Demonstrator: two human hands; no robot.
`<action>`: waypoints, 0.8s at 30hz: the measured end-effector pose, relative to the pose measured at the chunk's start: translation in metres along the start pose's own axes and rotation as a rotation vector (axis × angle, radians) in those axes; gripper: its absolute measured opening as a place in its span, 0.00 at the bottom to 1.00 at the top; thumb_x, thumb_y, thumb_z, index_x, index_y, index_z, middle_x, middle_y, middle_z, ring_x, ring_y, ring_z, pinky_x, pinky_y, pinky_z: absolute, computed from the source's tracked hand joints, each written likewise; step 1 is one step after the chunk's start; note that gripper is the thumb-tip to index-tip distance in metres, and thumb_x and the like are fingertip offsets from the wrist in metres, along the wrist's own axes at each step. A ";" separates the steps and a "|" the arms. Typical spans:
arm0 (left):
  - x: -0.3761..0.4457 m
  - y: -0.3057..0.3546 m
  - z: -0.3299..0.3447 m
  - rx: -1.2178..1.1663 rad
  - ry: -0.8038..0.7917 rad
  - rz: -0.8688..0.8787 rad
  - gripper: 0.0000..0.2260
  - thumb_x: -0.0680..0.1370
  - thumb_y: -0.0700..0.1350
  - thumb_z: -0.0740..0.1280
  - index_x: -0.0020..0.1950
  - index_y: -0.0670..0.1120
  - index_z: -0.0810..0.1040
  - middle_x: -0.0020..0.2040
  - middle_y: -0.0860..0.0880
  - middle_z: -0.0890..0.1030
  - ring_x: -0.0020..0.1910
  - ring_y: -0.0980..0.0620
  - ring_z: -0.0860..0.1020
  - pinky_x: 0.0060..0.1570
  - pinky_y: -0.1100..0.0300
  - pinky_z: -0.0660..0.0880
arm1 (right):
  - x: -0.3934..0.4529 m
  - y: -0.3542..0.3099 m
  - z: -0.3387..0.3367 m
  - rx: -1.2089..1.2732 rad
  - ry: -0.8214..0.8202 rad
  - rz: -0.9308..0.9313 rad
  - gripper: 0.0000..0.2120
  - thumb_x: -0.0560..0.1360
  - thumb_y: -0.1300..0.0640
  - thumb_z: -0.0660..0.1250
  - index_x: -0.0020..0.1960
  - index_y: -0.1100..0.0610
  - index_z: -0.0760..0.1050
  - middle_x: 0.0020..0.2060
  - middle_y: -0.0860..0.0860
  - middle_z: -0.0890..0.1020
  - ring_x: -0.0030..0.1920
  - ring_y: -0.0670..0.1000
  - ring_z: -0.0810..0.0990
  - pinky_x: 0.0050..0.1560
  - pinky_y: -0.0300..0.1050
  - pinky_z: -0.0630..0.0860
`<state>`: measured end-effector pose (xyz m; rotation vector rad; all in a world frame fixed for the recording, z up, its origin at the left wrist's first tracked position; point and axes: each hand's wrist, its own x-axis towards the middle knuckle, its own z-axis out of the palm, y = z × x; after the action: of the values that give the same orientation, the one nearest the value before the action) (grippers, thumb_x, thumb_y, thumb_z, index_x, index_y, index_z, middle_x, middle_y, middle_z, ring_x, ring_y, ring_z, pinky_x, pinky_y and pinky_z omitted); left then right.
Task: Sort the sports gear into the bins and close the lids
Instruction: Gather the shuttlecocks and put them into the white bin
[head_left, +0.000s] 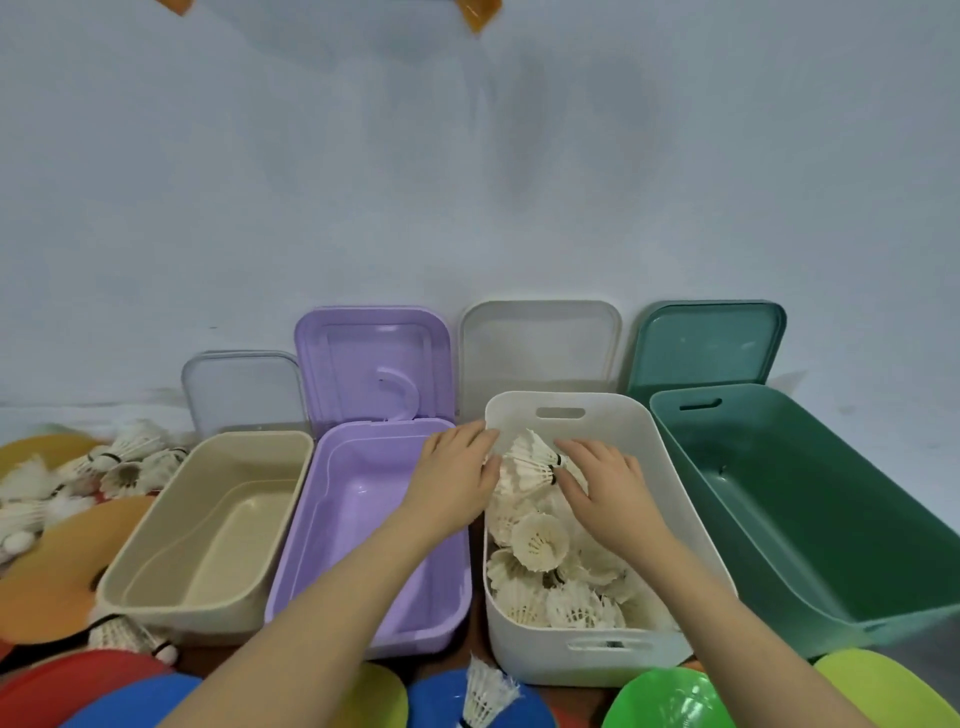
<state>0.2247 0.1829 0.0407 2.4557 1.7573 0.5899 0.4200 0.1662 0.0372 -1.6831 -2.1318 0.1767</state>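
Four open bins are standing in a row across the middle of the frame, each with its lid leaning upright against the pale wall behind it. From left to right they are the beige bin (208, 525), the purple bin (363, 525), the white bin (670, 499) and the green bin (810, 514). Both hands are reaching into the far end of the white bin, right of centre, where a heap of white shuttlecocks (550, 566) is lying, filling most of its floor. The left hand (457, 473) is crossing over the purple bin's far right corner, its fingers extended and slightly spread, pressing against the left side of a small bunch of shuttlecocks (530, 460) raised above the heap. The right hand (597, 483) is meeting that bunch from the right, its fingers gently bent over the feathers and dark-banded bases; I cannot tell whether they are truly gripping or only cupping. The beige, purple and green bins are showing bare floors. More loose shuttlecocks (119, 462) are lying at the left edge of the frame beside the beige bin, on and around orange discs (57, 561). Along the bottom edge, red, blue, yellow and green discs (670, 699) are spreading out, with a single shuttlecock (483, 693) resting on a blue one, lower centre.
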 end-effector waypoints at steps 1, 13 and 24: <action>-0.005 -0.005 -0.008 0.006 0.012 0.006 0.20 0.80 0.50 0.52 0.71 0.49 0.66 0.72 0.52 0.66 0.70 0.52 0.62 0.65 0.59 0.52 | 0.001 -0.009 0.002 0.003 0.004 -0.022 0.19 0.81 0.50 0.55 0.70 0.49 0.66 0.66 0.46 0.72 0.67 0.48 0.67 0.66 0.45 0.58; -0.098 -0.128 -0.087 0.055 0.137 -0.093 0.20 0.72 0.51 0.55 0.57 0.46 0.79 0.52 0.49 0.81 0.49 0.47 0.80 0.50 0.54 0.70 | 0.016 -0.159 0.059 0.185 0.010 -0.194 0.18 0.74 0.52 0.57 0.57 0.58 0.78 0.49 0.52 0.81 0.51 0.57 0.79 0.49 0.50 0.74; -0.158 -0.324 -0.139 0.090 0.083 -0.200 0.21 0.77 0.53 0.51 0.67 0.51 0.70 0.65 0.53 0.73 0.66 0.52 0.68 0.60 0.56 0.56 | 0.058 -0.334 0.146 0.248 -0.053 -0.209 0.11 0.75 0.58 0.65 0.57 0.57 0.78 0.49 0.51 0.80 0.52 0.54 0.78 0.49 0.46 0.72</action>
<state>-0.1573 0.1256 0.0391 2.3019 2.0723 0.6147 0.0509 0.1576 0.0354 -1.3216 -2.2030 0.4091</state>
